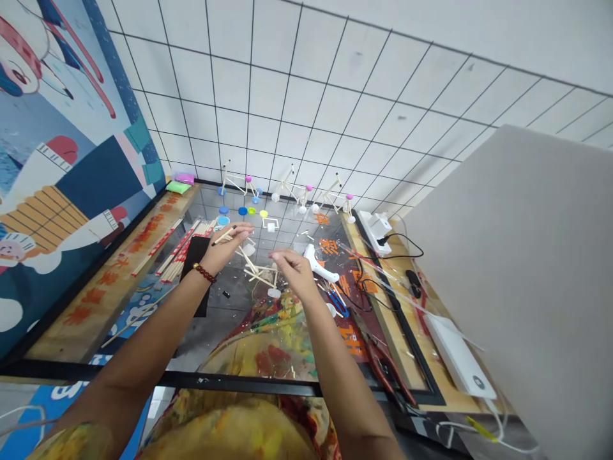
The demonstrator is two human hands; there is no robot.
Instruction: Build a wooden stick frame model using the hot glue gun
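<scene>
Gripping thin stick (224, 236): left hand (226, 250) | right hand (295, 269): narrow, hold unclear | red-white wrappers (179, 246): sticks (209, 227) inside

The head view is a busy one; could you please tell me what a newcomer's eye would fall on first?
Probably the bright cartoon panel on the left side, then the three stick models lined up along the far edge of the glass table. Nearer, at the middle, the left hand holds a short dark-tipped stick, while a white glue gun lies beside the right hand.
</scene>
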